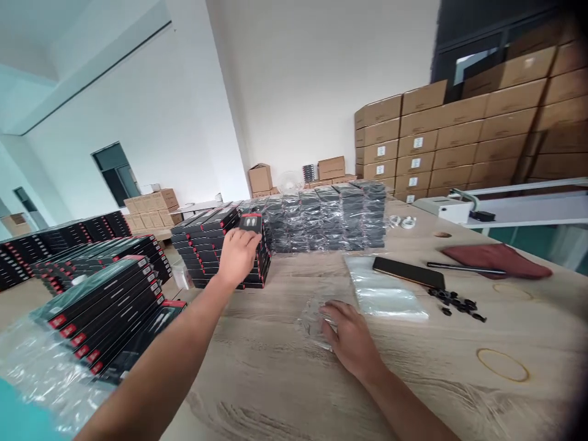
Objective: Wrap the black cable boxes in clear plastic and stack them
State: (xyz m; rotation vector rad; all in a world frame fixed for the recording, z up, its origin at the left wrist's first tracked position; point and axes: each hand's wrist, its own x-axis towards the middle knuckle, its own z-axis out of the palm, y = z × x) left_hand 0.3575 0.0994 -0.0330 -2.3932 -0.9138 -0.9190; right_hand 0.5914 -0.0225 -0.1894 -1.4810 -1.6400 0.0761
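The left hand [239,257] is up at the small black box [250,223] — fingers covering its lower edge, print too small to read! Right of that box, the right hand [351,340] hides much of a clear plastic wrap [312,321]. Behind the box, film blurs the stacked packs [326,220], no detail coming through. Far beyond it, carton labels [416,143] are too tiny to read, and down-left, a teal shape [18,413] is cut off by the corner — can't tell what that is!

Left hand [237,257] holding box [250,223], right hand [351,342] resting
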